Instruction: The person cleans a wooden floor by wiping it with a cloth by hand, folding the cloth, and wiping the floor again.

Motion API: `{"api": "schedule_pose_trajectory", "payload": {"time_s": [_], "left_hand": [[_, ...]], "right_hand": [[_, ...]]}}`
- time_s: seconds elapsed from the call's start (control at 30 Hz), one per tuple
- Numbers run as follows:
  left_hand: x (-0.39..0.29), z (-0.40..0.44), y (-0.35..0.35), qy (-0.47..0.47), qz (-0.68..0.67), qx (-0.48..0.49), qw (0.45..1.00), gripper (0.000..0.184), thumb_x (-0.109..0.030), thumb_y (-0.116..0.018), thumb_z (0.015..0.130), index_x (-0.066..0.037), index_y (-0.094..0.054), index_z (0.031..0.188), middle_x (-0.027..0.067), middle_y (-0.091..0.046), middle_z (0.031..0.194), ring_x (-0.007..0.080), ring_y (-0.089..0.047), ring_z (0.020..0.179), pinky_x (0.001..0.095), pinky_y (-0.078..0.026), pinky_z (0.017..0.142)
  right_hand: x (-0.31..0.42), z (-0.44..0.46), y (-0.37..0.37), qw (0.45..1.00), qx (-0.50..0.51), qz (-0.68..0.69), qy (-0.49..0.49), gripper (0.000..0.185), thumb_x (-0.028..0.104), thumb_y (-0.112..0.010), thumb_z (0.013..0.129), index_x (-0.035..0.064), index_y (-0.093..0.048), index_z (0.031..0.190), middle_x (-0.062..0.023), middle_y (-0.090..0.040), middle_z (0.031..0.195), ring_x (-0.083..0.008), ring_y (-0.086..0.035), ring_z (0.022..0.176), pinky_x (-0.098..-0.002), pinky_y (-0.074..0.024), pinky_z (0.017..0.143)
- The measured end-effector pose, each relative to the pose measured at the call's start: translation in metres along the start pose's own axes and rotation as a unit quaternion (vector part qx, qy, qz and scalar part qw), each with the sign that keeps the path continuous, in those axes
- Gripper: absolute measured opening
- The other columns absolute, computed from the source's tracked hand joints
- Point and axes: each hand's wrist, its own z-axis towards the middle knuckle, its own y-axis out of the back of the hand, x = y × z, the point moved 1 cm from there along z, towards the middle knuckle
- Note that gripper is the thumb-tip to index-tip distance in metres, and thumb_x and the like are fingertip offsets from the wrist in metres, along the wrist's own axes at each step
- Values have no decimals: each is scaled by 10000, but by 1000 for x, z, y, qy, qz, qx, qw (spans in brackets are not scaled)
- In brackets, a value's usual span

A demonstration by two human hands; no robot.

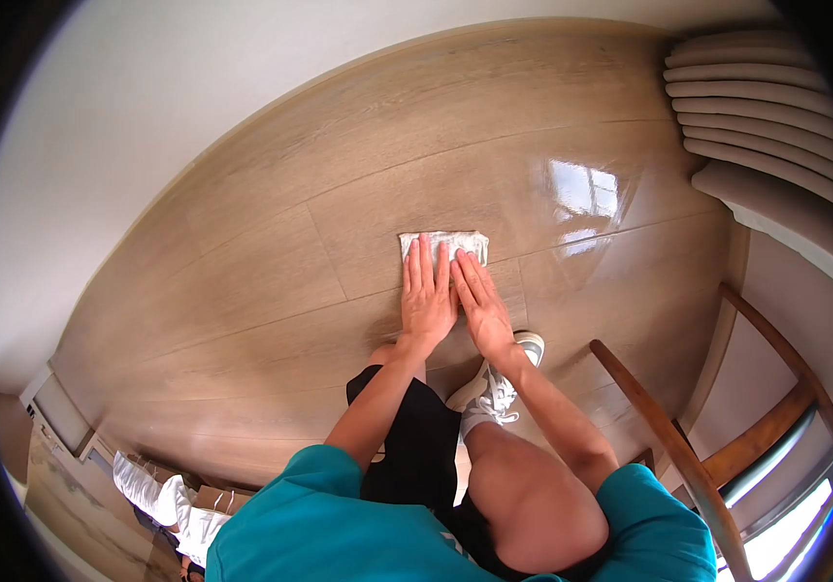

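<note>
A white folded cloth (444, 240) lies flat on the wood-look floor (271, 262) in front of me. My left hand (428, 299) rests on its left part, palm down, with the fingers stretched forward. Beside it, my right hand (482, 303) presses on the right part of the cloth, its fingers also straight and pointing forward. The two hands nearly meet in the middle. Neither hand's fingers wrap around the cloth, and its near edge is hidden beneath them.
My sneaker (499, 388) stands close behind my right hand. A wooden chair (673, 456) is at the right, below a stack of beige cushions (766, 97). White wall (145, 107) borders the floor at left. White cloth items (169, 500) lie at lower left.
</note>
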Motion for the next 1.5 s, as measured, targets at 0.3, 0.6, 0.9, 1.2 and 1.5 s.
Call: {"api": "schedule_pose_trajectory", "payload": {"time_s": [0.3, 0.6, 0.9, 1.2, 1.5], "left_hand": [[52, 157, 43, -51, 82, -65, 993, 766, -318, -583, 1006, -26, -243, 1627, 266, -129, 1695, 426, -120, 1576, 511, -124, 1296], [59, 229, 45, -50, 116, -93, 988, 725, -362, -535, 1021, -27, -284, 1613, 260, -146, 1692, 412, -117, 1577, 507, -136, 1283], [-11, 44, 9, -13, -50, -8, 999, 815, -208, -643, 940, 17, -239, 1611, 307, -129, 1679, 495, -118, 1556, 579, -146, 1262], [-6, 76, 1, 0, -54, -7, 998, 674, -171, -488, 1013, 19, -248, 1613, 188, -167, 1715, 349, -131, 1595, 490, -93, 1295], [-17, 277, 10, -113, 82, -82, 987, 656, -226, -391, 1037, 16, -224, 1624, 178, -126, 1727, 303, -66, 1609, 453, -43, 1304]], "right_hand": [[-20, 163, 37, 995, 0, -76, 58, 623, -34, -567, 915, 15, -450, 1525, -132, -377, 1636, -277, -355, 1516, -357, -374, 1228], [-36, 226, 40, 975, -78, -192, 83, 632, -14, -594, 907, -1, -448, 1522, -115, -379, 1638, -253, -334, 1525, -341, -356, 1232], [-19, 42, 32, 996, -68, -14, 50, 522, -58, -616, 848, -34, -600, 1369, -179, -518, 1519, -353, -510, 1395, -445, -445, 1149], [-23, 80, 18, 995, -95, -2, 27, 503, 37, -595, 928, -5, -565, 1428, -168, -457, 1580, -347, -414, 1476, -424, -370, 1216], [-108, 236, 67, 979, -193, -62, -30, 493, 86, -511, 1014, 96, -503, 1508, -105, -392, 1636, -290, -365, 1509, -389, -366, 1222]]}}
